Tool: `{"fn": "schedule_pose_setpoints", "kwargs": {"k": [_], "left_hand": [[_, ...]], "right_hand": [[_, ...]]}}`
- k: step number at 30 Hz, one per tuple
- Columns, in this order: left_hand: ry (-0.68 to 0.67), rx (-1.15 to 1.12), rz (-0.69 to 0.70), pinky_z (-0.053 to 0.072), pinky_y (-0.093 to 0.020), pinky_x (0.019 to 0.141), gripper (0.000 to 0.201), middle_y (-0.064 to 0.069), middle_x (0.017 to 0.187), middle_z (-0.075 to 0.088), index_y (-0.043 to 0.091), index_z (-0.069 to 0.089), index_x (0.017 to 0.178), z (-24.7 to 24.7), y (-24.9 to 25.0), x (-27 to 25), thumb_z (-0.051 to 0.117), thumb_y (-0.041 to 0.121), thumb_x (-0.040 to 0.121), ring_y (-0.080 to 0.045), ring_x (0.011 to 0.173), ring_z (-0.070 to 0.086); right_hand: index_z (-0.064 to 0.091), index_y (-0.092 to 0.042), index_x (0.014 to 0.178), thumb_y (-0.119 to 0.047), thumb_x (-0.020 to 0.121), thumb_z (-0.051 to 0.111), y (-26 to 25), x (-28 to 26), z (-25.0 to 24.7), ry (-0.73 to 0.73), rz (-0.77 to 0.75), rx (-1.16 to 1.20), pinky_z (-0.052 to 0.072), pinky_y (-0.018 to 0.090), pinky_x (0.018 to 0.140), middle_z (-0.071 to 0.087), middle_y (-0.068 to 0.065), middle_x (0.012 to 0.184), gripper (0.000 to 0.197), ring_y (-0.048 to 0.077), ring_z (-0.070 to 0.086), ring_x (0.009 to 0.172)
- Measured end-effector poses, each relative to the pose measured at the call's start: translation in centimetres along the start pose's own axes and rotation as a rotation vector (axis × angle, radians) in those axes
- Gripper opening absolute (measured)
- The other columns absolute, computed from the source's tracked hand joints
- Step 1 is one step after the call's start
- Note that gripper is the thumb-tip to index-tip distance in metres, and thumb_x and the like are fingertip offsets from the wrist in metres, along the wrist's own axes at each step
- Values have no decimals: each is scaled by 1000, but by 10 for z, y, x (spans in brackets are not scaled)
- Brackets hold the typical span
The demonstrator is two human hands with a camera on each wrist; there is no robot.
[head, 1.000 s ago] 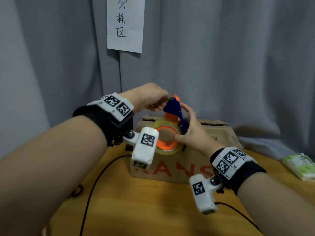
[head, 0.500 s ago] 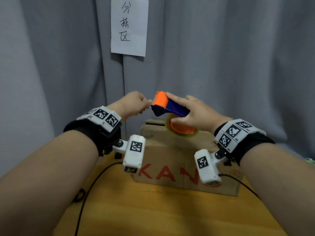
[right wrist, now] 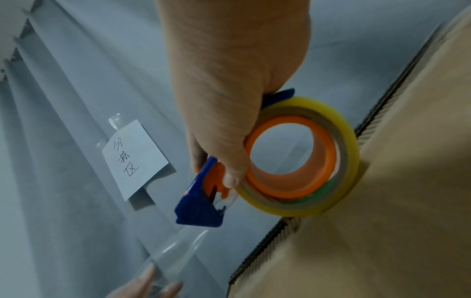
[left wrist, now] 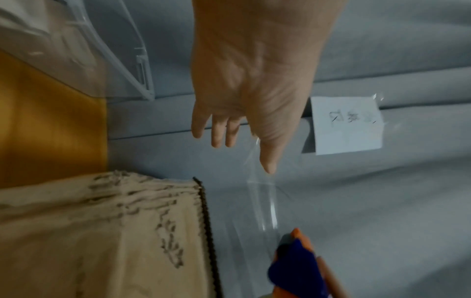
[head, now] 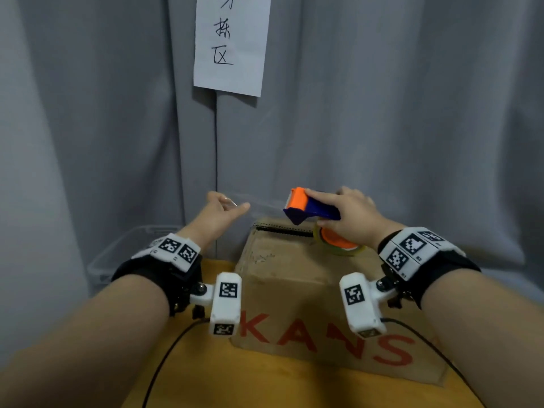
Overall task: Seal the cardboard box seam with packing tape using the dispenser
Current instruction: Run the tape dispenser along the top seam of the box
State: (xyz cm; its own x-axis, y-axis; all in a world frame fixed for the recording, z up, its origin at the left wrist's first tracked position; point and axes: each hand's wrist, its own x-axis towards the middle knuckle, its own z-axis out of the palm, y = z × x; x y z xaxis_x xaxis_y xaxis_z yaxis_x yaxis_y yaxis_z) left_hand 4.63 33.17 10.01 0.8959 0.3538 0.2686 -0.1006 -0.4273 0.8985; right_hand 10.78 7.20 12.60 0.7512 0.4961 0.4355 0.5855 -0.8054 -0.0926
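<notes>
My right hand [head: 338, 209] grips the blue and orange tape dispenser [head: 309, 206] above the far edge of the cardboard box [head: 294, 278] printed with red letters. Its yellowish tape roll [head: 338, 245] hangs just over the box top, seen as a ring [right wrist: 300, 161] in the right wrist view. A clear tape strip [head: 265, 203] stretches left from the dispenser to my left hand [head: 232, 203], which pinches its free end between thumb [left wrist: 265, 161] and forefinger. The strip [left wrist: 265, 201] hangs in the air beyond the box, touching nothing.
The box stands on a yellow wooden table [head: 206, 363] against a grey curtain with a paper sign [head: 232, 45]. A clear plastic bin [head: 126, 254] sits left of the box. Black cables [head: 164, 363] trail over the table.
My hands have drawn apart: the left has pulled a length of tape out leftward while the right carried the dispenser to the right, turned flat over the box's far edge.
</notes>
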Motion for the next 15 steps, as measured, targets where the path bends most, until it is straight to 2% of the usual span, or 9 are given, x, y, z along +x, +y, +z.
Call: {"fn": "schedule_pose_setpoints", "kwargs": {"k": [3, 6, 8, 10, 12, 15], "left_hand": [[-77, -49, -23, 37, -34, 98, 62, 0, 127, 44, 19, 24, 125, 18, -19, 21, 69, 28, 84, -15, 116, 42], [-218, -13, -24, 31, -27, 97, 66, -2, 143, 37, 18, 21, 125, 33, -36, 42, 71, 18, 82, -11, 120, 34], [-320, 11, -46, 32, -26, 96, 67, -2, 146, 34, 16, 20, 126, 41, -46, 53, 71, 16, 82, -10, 121, 32], [-385, 32, -66, 38, -26, 96, 65, 0, 143, 34, 17, 21, 124, 48, -55, 59, 71, 17, 82, -13, 124, 35], [-398, 22, -62, 44, -25, 91, 59, 1, 137, 34, 18, 22, 118, 52, -61, 60, 70, 18, 83, -15, 123, 38], [-384, 61, -16, 41, -29, 97, 52, -3, 143, 38, 16, 22, 109, 53, -66, 59, 68, 21, 85, -13, 123, 39]], "right_hand": [[24, -52, 143, -39, 92, 54, -3, 28, 12, 0, 1, -28, 28, 37, 93, 43, 4, 108, 60, 27, 41, 110], [26, -53, 142, -40, 92, 53, 0, 51, 26, -28, 42, -13, 30, 39, 94, 41, 2, 103, 58, 28, 43, 110], [28, -53, 141, -46, 90, 52, 3, 59, 37, -62, 62, 10, 36, 40, 93, 41, 0, 98, 56, 29, 46, 108], [31, -47, 142, -60, 85, 52, 7, 62, 46, -55, 90, 21, 43, 39, 89, 46, 0, 99, 62, 28, 51, 107], [33, -39, 143, -70, 78, 53, 12, 63, 50, -38, 116, 32, 45, 37, 86, 56, 3, 111, 75, 27, 53, 109], [38, -31, 143, -66, 77, 59, 14, 61, 49, -18, 122, 101, 46, 35, 90, 59, -1, 128, 77, 23, 54, 115]]}}
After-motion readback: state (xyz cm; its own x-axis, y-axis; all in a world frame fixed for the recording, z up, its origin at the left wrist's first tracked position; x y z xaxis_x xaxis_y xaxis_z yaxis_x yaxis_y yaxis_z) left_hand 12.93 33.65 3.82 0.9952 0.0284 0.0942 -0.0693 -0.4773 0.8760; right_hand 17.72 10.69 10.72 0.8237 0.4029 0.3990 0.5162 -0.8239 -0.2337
